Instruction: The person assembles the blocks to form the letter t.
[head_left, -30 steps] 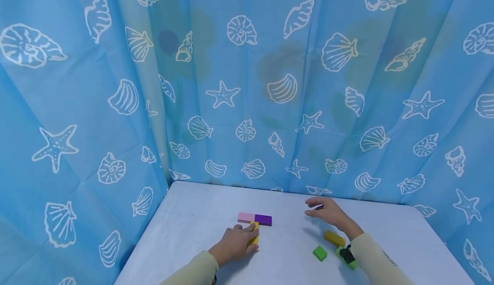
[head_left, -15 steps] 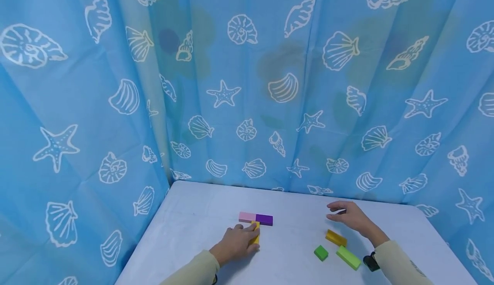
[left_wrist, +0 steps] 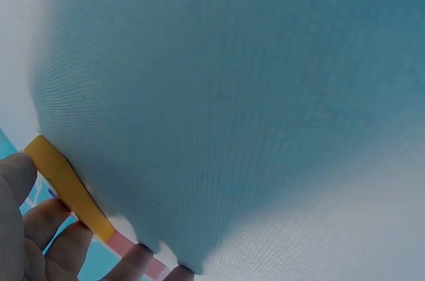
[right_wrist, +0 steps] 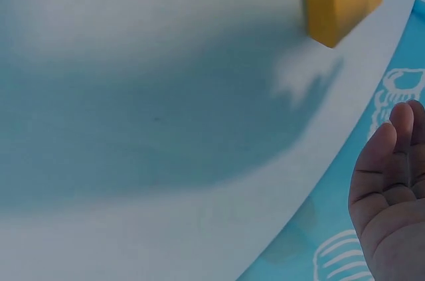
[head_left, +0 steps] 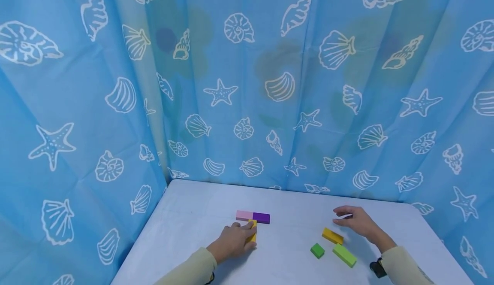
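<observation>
My left hand (head_left: 233,241) pinches a yellow block (head_left: 252,236) that points away from me, with the thumb at its near end and fingers along its side. At the far end of it, a pink block (head_left: 244,215) and a purple block (head_left: 261,218) lie end to end in a row. In the left wrist view, fingertips of the left hand also reach the pink block (left_wrist: 119,243). My right hand (head_left: 359,222) hovers above the table at the right, holding nothing, its fingers loosely bent. Nearest to it is a darker yellow block (head_left: 332,236).
A light green long block (head_left: 344,255) lies just in front of the darker yellow one, with a small green block (head_left: 317,250) to its left. The white table (head_left: 200,199) meets a blue shell-print curtain (head_left: 231,104) at the back and left.
My right hand has moved rightward, away from the middle, uncovering the light green block that its wrist partly hid. The left hand stays on the yellow block.
</observation>
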Motion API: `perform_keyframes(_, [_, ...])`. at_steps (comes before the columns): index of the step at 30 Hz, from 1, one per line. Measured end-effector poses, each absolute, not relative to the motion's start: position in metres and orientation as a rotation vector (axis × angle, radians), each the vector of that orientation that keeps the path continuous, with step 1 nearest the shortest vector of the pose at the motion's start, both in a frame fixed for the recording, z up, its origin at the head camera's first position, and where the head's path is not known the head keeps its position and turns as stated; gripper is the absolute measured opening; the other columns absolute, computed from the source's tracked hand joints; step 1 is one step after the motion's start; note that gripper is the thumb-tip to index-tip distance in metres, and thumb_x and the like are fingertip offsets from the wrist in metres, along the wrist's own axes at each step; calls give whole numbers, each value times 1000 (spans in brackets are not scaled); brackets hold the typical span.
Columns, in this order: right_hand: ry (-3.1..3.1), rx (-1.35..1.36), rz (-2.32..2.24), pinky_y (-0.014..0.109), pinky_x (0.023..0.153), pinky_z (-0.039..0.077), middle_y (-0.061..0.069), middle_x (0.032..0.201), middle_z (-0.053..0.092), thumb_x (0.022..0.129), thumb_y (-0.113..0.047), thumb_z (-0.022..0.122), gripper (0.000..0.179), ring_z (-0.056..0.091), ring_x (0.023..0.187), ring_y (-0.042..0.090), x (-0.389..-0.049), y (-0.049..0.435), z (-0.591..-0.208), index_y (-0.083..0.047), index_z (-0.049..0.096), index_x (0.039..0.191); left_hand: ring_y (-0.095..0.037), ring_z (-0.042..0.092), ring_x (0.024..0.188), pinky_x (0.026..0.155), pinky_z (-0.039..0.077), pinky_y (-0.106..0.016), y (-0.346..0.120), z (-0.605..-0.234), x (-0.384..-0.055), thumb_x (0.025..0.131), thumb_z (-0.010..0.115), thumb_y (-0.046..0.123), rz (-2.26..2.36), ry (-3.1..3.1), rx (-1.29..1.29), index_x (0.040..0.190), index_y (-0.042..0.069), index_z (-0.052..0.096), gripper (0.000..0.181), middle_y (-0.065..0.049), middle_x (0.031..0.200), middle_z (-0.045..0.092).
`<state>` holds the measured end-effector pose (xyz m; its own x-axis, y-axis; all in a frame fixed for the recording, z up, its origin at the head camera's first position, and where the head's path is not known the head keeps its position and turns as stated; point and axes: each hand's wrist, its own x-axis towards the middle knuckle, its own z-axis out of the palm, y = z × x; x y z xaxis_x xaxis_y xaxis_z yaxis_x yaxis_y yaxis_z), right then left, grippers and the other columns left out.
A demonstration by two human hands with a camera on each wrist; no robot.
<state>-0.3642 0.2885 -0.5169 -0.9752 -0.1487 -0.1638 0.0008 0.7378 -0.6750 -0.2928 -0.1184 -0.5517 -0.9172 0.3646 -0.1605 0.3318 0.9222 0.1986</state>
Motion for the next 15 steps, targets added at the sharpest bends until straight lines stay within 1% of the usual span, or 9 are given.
perform_keyframes(7, [2698,-101,-1068,45,88,56,20,122,65,88,-30,75,51,63,99,23,-360,288,-522,0,62,127,-35,54,127,97,48,-58,-119,-555,-295,95,56,55,237,2894,528,144,33,51,54,9,153,45])
perform_keyframes(15, [2665,-44,-1065,44,87,55,15,120,67,86,-31,76,50,64,97,19,-355,285,-532,-2,64,125,-34,54,127,97,49,-58,-120,-553,-294,94,58,55,237,2896,529,143,33,53,54,9,152,47])
